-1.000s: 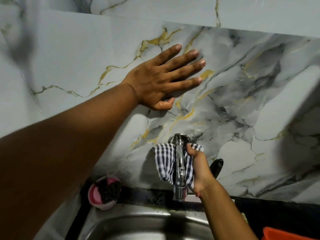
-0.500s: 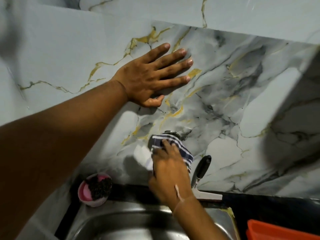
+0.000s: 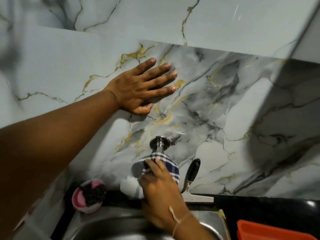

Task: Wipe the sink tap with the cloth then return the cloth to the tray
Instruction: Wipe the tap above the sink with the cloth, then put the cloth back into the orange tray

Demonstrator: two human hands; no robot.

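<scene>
Left hand (image 3: 136, 89) flat, fingers spread, on marble wall (image 3: 225, 101); right hand (image 3: 161, 186) clenched around checked cloth (image 3: 168, 161) covering tap (image 3: 159, 143).

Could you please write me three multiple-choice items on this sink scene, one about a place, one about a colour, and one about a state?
1. Where does the left hand rest?
A. Flat on the marble wall
B. On the sink rim
C. On the orange tray

2. What colour is the tray at the lower right?
A. Blue
B. Orange
C. White

3. What is the state of the checked cloth?
A. Lying in the tray
B. Hanging on a hook
C. Held by the right hand over the tap

Answers:
1. A, the left palm and spread fingers lie against the marble wall above the tap.
2. B, the tray corner in view is plainly orange.
3. C, the right hand grips the cloth bunched around the tap's body, just below its chrome base.
</scene>
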